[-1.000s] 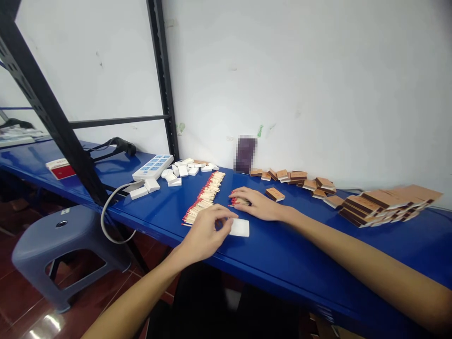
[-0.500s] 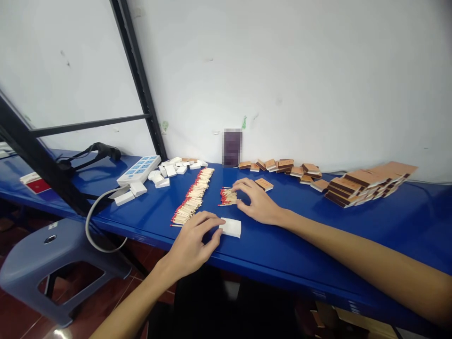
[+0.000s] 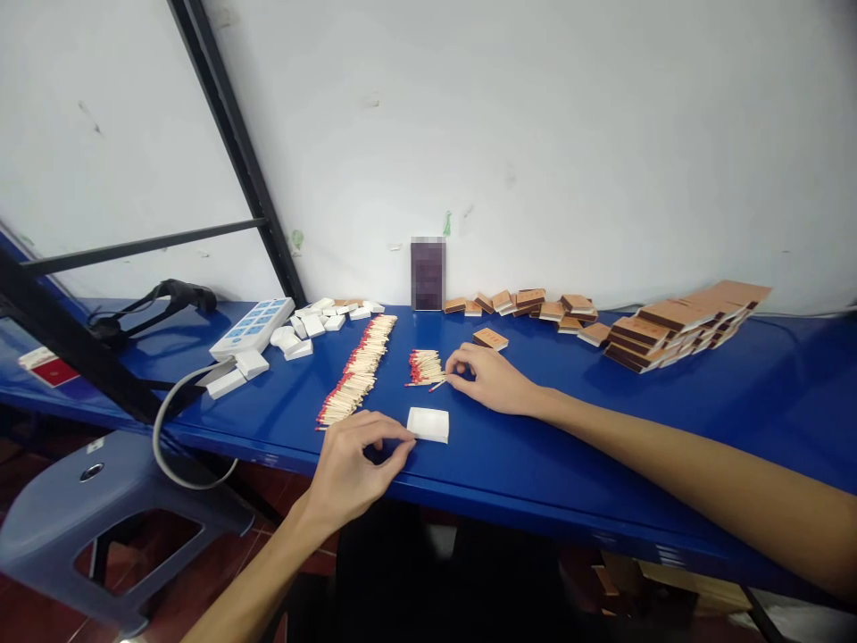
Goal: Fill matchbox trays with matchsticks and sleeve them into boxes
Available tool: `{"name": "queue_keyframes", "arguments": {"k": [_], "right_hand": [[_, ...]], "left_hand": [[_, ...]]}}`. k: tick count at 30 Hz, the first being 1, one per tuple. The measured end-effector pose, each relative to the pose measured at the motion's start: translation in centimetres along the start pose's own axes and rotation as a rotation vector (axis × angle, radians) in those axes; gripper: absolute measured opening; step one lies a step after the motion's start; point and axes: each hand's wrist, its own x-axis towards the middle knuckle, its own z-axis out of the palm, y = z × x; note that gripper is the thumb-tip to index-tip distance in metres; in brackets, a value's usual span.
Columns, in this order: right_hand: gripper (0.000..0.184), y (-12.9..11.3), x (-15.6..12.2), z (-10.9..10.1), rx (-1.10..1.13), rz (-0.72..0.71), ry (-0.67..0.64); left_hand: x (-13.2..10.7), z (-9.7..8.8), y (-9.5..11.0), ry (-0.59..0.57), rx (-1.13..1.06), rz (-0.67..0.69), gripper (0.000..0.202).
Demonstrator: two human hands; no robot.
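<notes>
My left hand [image 3: 354, 460] rests on the blue shelf top [image 3: 536, 446] near its front edge, thumb and fingers pinching the left end of a small white matchbox tray [image 3: 428, 424]. My right hand [image 3: 488, 379] lies palm down just right of a small heap of red-tipped matches [image 3: 425, 367], its curled fingertips touching the matches at the heap's right edge. A long row of matches [image 3: 354, 371] runs diagonally to the left of the heap. One brown matchbox sleeve [image 3: 490, 338] lies just beyond my right hand.
Several white trays [image 3: 314, 320] and a white power strip [image 3: 253, 325] with its cable lie at the left. Brown sleeves [image 3: 536, 304] line the wall, with a bigger stack [image 3: 676, 326] at the right. A black rack post [image 3: 228, 152] slants at the left. A grey stool [image 3: 100, 527] stands below.
The camera has swung, shifting everything leftward and down in view. My right hand has slid off the small heap to its right edge. My left hand stays at the white tray.
</notes>
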Motion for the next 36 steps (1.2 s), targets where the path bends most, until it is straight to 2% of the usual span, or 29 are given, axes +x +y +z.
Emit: {"name": "queue_keyframes", "arguments": {"k": [4, 7, 12, 15, 18, 26, 30, 36], "right_hand": [[0.013, 0.2, 0.0, -0.3, 0.044, -0.010, -0.033], [0.016, 0.5, -0.1, -0.4, 0.057, -0.033, -0.084], [0.020, 0.3, -0.4, -0.5, 0.048, -0.044, -0.103], [0.015, -0.1, -0.7, -0.6, 0.056, -0.094, -0.065], [0.010, -0.4, -0.9, -0.6, 0.040, -0.141, -0.057], [0.012, -0.2, -0.9, -0.4, 0.023, -0.148, -0.066], [0.008, -0.2, -1.0, -0.5, 0.011, -0.108, -0.048], [0.015, -0.4, -1.1, -0.8, 0.007, -0.126, -0.070]], "left_hand": [[-0.1, -0.1, 0.3, 0.046, 0.033, 0.032, 0.006], [0.1, -0.1, 0.3, 0.038, 0.047, 0.011, 0.010], [0.5, -0.2, 0.0, -0.104, 0.149, -0.114, 0.030], [0.6, -0.3, -0.1, -0.200, 0.164, -0.096, 0.038], [0.5, -0.4, -0.1, -0.249, 0.144, -0.088, 0.037], [0.4, -0.7, 0.1, -0.251, 0.087, -0.113, 0.032], [0.4, -0.8, 0.0, -0.253, 0.063, -0.130, 0.033], [0.4, -0.9, 0.1, -0.264, 0.067, -0.127, 0.033]]}}
